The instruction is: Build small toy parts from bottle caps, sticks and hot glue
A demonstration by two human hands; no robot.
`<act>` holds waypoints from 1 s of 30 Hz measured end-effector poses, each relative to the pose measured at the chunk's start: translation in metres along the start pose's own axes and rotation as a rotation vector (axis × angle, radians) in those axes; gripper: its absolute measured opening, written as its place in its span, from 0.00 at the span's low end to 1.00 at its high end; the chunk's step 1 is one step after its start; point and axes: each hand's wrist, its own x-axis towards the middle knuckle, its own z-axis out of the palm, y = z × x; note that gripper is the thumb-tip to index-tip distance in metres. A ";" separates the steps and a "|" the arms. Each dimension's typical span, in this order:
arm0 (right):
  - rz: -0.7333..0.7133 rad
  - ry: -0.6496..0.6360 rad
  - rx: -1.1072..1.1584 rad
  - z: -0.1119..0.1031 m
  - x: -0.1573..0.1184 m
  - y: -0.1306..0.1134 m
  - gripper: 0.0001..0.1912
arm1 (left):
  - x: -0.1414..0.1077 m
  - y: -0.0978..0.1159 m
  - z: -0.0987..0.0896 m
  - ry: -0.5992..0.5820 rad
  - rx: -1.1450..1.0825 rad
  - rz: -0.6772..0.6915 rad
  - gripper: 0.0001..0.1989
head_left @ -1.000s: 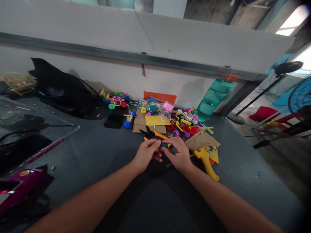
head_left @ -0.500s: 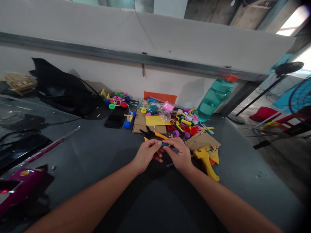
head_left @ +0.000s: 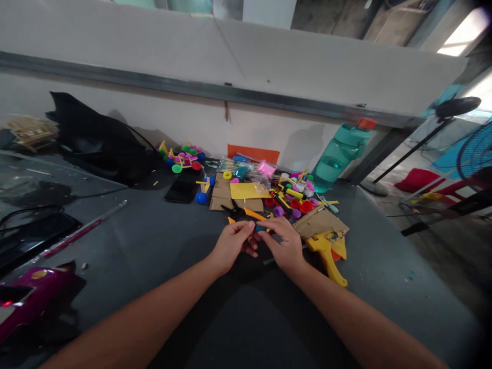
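Observation:
A small dark blue-teal piece (head_left: 260,228) is pinched between the fingertips of both hands above the table; its kind is too small and covered to make out. My left hand (head_left: 234,243) closes on it from the left, thumb and forefinger together. From the right, my right hand (head_left: 283,245) grips it with thumb and forefinger. Just beyond the hands lie orange-handled pliers (head_left: 240,210) on the edge of a cardboard piece (head_left: 220,195). Right of my right hand rests a yellow glue gun (head_left: 325,251).
Colourful bottle caps (head_left: 294,207) are heaped behind the hands, near a yellow sheet (head_left: 249,190). A teal water bottle (head_left: 338,156) leans at the wall. To the left are a phone (head_left: 180,188), a small wheeled model (head_left: 184,159), a black bag (head_left: 100,138) and a purple device (head_left: 34,289).

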 end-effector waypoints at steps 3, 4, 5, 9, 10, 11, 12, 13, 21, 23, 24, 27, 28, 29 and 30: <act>0.010 -0.001 -0.006 0.000 0.000 0.001 0.09 | 0.000 0.001 0.000 -0.001 -0.003 -0.010 0.16; 0.015 -0.004 -0.004 0.000 0.000 0.001 0.09 | 0.000 0.001 0.000 0.001 -0.001 -0.012 0.15; 0.019 -0.009 0.000 0.001 0.000 0.000 0.09 | 0.000 0.001 0.000 0.004 0.002 -0.011 0.15; 0.020 -0.028 0.030 0.001 -0.001 -0.001 0.09 | 0.000 0.001 0.000 -0.001 0.015 -0.009 0.15; 0.018 -0.031 0.035 0.001 -0.001 -0.001 0.08 | 0.000 0.001 0.000 0.001 0.018 -0.008 0.15; 0.017 -0.032 0.039 0.001 -0.001 -0.001 0.08 | 0.000 0.001 0.000 0.003 0.022 -0.008 0.15; 0.015 -0.033 0.042 0.001 -0.001 -0.001 0.08 | 0.000 0.001 0.000 0.005 0.026 -0.009 0.15; 0.012 -0.034 0.043 0.000 -0.001 -0.001 0.08 | 0.000 0.001 0.000 0.007 0.029 -0.010 0.14; 0.052 -0.034 0.054 0.001 -0.001 -0.001 0.10 | 0.000 0.001 0.000 0.012 0.006 -0.004 0.15; 0.066 -0.015 0.060 0.001 -0.001 0.000 0.09 | 0.000 0.001 -0.001 0.015 -0.008 -0.004 0.15; 0.066 -0.005 0.058 0.001 -0.001 0.000 0.08 | 0.000 0.001 -0.001 0.017 -0.014 -0.002 0.15; 0.065 0.008 0.043 0.001 -0.001 0.000 0.06 | 0.001 0.000 -0.002 0.018 -0.025 -0.008 0.15; 0.066 0.009 0.040 0.001 -0.001 0.000 0.06 | 0.001 0.000 -0.002 0.018 -0.026 -0.009 0.15; 0.071 0.007 0.041 0.001 -0.001 0.000 0.06 | 0.002 0.000 -0.002 0.019 -0.025 -0.009 0.15; 0.078 0.007 0.046 0.001 -0.001 0.000 0.07 | 0.002 0.000 -0.002 0.020 -0.025 -0.008 0.15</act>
